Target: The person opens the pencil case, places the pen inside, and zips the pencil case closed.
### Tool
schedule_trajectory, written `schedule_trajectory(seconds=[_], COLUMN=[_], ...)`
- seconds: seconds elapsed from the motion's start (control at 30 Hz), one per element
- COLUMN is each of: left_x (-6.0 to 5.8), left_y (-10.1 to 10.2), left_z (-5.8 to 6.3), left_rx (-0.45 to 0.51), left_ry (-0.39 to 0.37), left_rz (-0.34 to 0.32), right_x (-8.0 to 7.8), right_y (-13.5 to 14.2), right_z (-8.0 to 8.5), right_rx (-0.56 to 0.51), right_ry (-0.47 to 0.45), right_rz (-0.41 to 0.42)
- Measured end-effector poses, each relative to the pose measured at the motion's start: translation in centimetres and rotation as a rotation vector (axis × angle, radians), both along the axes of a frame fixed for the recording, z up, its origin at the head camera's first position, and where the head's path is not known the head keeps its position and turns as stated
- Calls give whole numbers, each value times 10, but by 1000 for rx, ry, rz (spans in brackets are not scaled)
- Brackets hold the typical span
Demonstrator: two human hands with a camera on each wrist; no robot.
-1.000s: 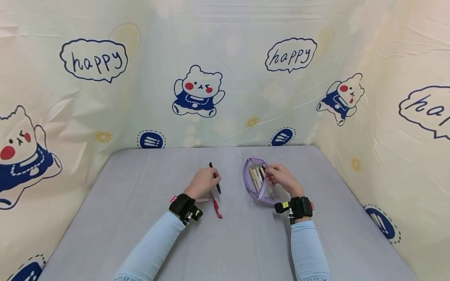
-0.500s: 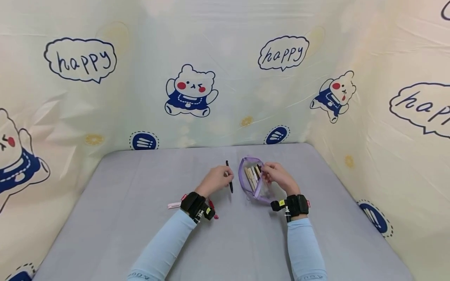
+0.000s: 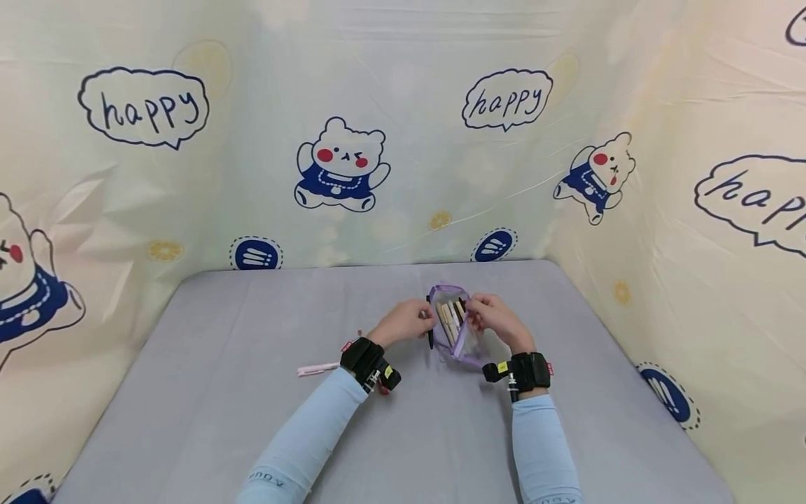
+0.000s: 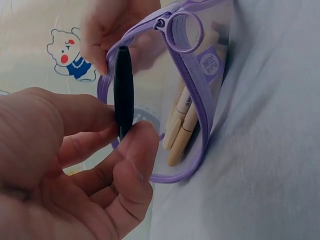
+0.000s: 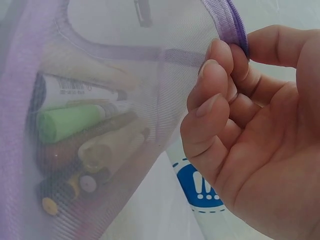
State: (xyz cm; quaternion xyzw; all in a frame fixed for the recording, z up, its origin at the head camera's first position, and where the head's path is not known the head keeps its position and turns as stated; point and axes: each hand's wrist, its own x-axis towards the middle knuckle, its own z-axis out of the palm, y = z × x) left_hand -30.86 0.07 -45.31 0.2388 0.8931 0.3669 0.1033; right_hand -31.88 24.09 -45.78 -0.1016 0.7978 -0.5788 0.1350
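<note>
A see-through mesh pencil case (image 3: 462, 350) with purple zipped edges stands open on the table, several pens and markers (image 4: 182, 125) inside it. My right hand (image 3: 497, 318) pinches its zipped rim (image 5: 232, 25) between thumb and fingers. At the left side of the opening, my left hand (image 3: 406, 322) pinches a black pen (image 4: 124, 92), held roughly upright. A round purple zipper pull (image 4: 185, 32) hangs at the rim in the left wrist view. Through the mesh in the right wrist view show a green-capped marker (image 5: 70, 122) and other pens.
A pale pink pen (image 3: 317, 369) lies on the grey table (image 3: 208, 420), left of my left wrist. Below that wrist, a red pen (image 3: 384, 389) is mostly hidden. A printed curtain (image 3: 415, 175) hangs behind the table's back edge.
My left hand has carried the black pen rightward from the table's middle to the pencil case's opening. My right hand keeps its hold on the rim. The view has shifted slightly.
</note>
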Motion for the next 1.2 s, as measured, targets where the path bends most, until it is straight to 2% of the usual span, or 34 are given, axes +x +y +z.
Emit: schedule_trajectory(seconds=[0.23,0.5,0.67,0.83,1.0,1.2], left_x=[-10,-21,-29,-35,-38,-36], left_y=[9,23,31,38,39,32], left_z=[-1,-3,-7,-6,-5,-6], left_rx=[15,38,27,43,24,24], left_ry=[-25,-42,-25,-2,23,17], left_rz=[-30,-26,-13,-32,-52,-46], right_x=[2,0,-1,-2,-1,0], right_y=[-3,1,1,-1,-1,-2], right_z=[4,-2,-3,0,1,0], right_rx=[12,11,12,0,-3,12], right_ry=[-5,4,3,4,4,-11], right_rz=[4,-8,1,7,10,9])
